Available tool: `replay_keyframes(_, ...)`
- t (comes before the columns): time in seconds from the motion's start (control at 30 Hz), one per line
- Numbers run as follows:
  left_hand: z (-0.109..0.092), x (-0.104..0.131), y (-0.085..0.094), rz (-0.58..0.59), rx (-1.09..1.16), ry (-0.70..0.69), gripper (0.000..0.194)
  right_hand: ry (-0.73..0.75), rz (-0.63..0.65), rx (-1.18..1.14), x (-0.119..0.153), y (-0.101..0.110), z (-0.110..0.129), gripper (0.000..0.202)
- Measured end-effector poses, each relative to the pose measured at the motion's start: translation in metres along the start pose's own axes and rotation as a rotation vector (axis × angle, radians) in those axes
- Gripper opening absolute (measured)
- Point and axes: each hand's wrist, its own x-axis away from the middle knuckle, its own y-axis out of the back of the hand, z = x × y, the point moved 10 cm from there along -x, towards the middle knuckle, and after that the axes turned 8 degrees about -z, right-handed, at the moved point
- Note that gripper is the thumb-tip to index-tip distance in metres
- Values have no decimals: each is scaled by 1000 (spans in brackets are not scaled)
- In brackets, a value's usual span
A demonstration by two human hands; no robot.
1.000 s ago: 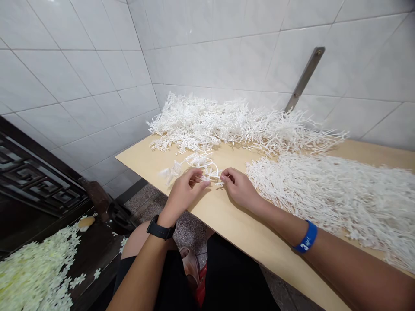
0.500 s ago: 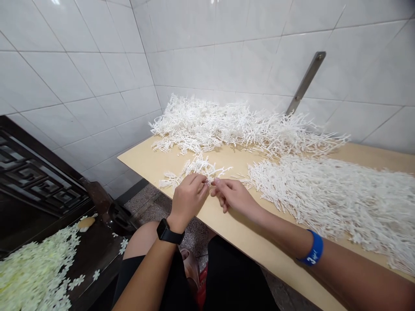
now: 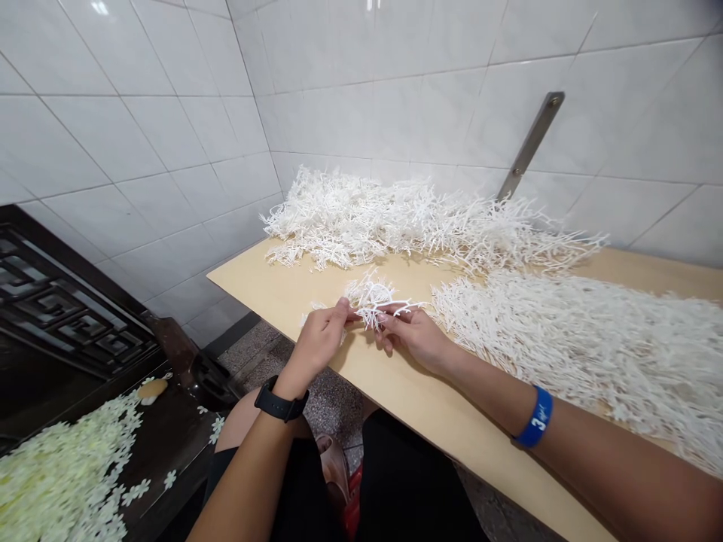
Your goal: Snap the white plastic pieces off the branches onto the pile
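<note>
White branching plastic stems (image 3: pixel 370 295) are bunched between my two hands above the front edge of the wooden board (image 3: pixel 242 278). My left hand (image 3: pixel 323 331), with a black watch on its wrist, pinches the left side of the bunch between thumb and fingers. From the right, my right hand (image 3: pixel 415 335) holds a white stem between thumb and fingers; a blue band is on that forearm. A few more white pieces (image 3: pixel 310 312) show partly behind my left hand.
A long heap of white branches (image 3: pixel 395 218) lies along the tiled wall. A wide layer of white stems (image 3: pixel 593 339) covers the right side. At lower left, pale flower pieces (image 3: pixel 62 482) rest on a dark wooden seat (image 3: pixel 163 436). A metal bracket (image 3: pixel 531 143) is on the wall.
My left hand has shifted slightly left and my right hand slightly right, so they are farther apart. The white bunch has moved right and now shows more between them.
</note>
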Motion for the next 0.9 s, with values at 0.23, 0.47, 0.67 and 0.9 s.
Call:
replay_keyframes(0.23, -20, 7, -46, 406, 126, -30, 61, 29, 139, 201, 8, -17, -1, 45)
replay_keyframes(0.47, 5, -2, -22, -34, 392, 147, 28, 425, -92, 702, 14, -7, 32, 37)
replay_keyframes(0.67, -6, 7, -45, 321, 268, 59, 46, 509, 66, 620, 14, -15, 38, 44)
replay_keyframes(0.9, -11, 4, -46, 335, 191, 13, 43, 544, 72, 674, 13, -15, 42, 40)
